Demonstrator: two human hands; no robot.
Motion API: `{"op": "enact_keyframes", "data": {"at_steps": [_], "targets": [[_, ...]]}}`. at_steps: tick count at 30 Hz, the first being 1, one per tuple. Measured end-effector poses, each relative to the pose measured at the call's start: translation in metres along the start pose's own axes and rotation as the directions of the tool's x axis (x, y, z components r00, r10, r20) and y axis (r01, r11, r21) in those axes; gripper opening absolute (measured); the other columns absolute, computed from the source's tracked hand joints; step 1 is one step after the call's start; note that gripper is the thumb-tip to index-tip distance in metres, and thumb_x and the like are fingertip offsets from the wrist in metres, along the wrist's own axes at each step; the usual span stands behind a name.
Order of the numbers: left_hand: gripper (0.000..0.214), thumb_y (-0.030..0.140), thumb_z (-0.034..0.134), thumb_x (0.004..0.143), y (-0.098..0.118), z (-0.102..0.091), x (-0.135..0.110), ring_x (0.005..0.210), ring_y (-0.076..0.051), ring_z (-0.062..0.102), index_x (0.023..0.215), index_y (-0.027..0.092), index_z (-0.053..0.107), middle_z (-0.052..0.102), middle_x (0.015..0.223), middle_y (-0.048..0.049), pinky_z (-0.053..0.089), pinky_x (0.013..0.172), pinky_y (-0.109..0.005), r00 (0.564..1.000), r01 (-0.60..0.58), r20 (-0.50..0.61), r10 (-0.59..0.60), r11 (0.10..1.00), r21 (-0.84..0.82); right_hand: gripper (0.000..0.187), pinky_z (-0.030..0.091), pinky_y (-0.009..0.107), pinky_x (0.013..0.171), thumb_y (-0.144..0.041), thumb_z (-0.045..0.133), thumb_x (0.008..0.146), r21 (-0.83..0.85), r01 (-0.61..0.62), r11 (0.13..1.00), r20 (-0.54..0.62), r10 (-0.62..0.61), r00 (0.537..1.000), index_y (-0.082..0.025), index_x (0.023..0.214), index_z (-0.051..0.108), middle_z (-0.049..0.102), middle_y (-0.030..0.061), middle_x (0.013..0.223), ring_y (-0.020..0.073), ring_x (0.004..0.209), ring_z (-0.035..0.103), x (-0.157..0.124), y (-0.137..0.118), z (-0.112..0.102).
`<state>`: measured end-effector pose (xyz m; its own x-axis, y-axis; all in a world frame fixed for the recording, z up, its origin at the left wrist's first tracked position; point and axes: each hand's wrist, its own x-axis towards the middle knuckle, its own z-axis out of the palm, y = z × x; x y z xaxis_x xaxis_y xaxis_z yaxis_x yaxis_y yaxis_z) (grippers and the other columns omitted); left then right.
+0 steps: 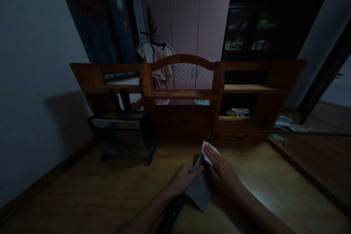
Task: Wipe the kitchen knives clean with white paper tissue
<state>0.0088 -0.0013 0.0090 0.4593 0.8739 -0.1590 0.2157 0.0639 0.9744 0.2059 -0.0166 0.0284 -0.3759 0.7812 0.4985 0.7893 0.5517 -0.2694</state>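
Note:
A kitchen cleaver [201, 192] with a wide grey blade is held above the desk, its dark handle [172, 214] slanting toward me beneath my left forearm. My left hand [185, 178] is closed on one edge of the blade, the thumb lying across its flat side. Folded white paper or cloth [206, 157] lies under the fingers of my right hand [221, 168], which press it against the far end of the blade. Part of that end is hidden by the white piece and the fingers.
A dark knife holder [120, 140] with two black handles sticking up stands on the wooden desk [95, 190] at left. Behind it runs a wooden shelf unit [183, 95]. Beyond are a pink wardrobe [185, 25], hanging clothes [161, 58] and a dark cabinet [290, 29].

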Motion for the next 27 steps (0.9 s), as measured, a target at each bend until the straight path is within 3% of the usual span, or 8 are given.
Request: {"op": "enact_keyframes", "data": {"at_steps": [4, 8, 13, 21, 27], "targets": [[0.064, 0.074, 0.050, 0.070, -0.003, 0.000, 0.001, 0.051, -0.011, 0.044, 0.063, 0.011, 0.057, 0.050, 0.058, -0.0006, 0.030, 0.051, -0.023, 1.000, -0.007, 0.020, 0.008, 1.000, -0.027, 0.058, 0.031, 0.046, 0.112, -0.014, 0.038, 0.090, 0.017, 0.013, 1.000, -0.006, -0.013, 1.000, -0.023, 0.146, 0.025, 0.028, 0.0044, 0.149, 0.0216, 0.138, 0.023, 0.000, 0.001, -0.001], [0.061, 0.072, 0.051, 0.072, -0.003, 0.000, 0.001, 0.050, -0.011, 0.044, 0.061, 0.012, 0.056, 0.049, 0.057, 0.0000, 0.029, 0.050, -0.022, 1.000, -0.025, 0.016, 0.025, 0.999, -0.023, 0.061, 0.031, 0.046, 0.112, -0.013, 0.040, 0.088, 0.027, 0.001, 1.000, -0.006, -0.001, 1.000, -0.024, 0.146, 0.025, 0.025, 0.0036, 0.150, 0.0220, 0.138, 0.023, 0.000, 0.002, -0.001], [0.060, 0.072, 0.050, 0.072, 0.001, 0.000, -0.002, 0.052, -0.011, 0.046, 0.063, 0.013, 0.055, 0.050, 0.059, -0.0005, 0.029, 0.050, -0.022, 1.000, -0.028, 0.008, 0.028, 0.999, -0.018, 0.069, 0.028, 0.045, 0.113, -0.004, 0.039, 0.082, 0.048, 0.004, 0.999, 0.007, -0.004, 1.000, -0.023, 0.146, 0.022, 0.020, 0.0031, 0.152, 0.0210, 0.139, 0.020, 0.000, 0.003, 0.001], [0.061, 0.072, 0.051, 0.071, 0.002, 0.001, -0.002, 0.051, -0.011, 0.046, 0.064, 0.012, 0.058, 0.051, 0.058, -0.0008, 0.029, 0.049, -0.022, 1.000, -0.004, -0.003, 0.004, 1.000, -0.030, 0.083, 0.035, 0.041, 0.110, 0.008, 0.031, 0.069, 0.071, -0.040, 0.997, 0.006, 0.039, 0.999, -0.028, 0.144, 0.028, 0.029, -0.0003, 0.148, 0.0186, 0.135, 0.031, 0.001, 0.010, 0.007], [0.062, 0.073, 0.050, 0.072, 0.004, 0.001, -0.002, 0.051, -0.012, 0.047, 0.064, 0.012, 0.058, 0.052, 0.059, -0.0010, 0.028, 0.048, -0.022, 1.000, 0.003, 0.002, -0.003, 1.000, -0.018, 0.081, 0.036, 0.041, 0.108, 0.008, 0.032, 0.067, 0.053, -0.049, 0.997, -0.023, 0.051, 0.998, -0.023, 0.142, 0.033, 0.032, 0.0032, 0.147, 0.0198, 0.133, 0.035, -0.002, 0.013, 0.010]]}}
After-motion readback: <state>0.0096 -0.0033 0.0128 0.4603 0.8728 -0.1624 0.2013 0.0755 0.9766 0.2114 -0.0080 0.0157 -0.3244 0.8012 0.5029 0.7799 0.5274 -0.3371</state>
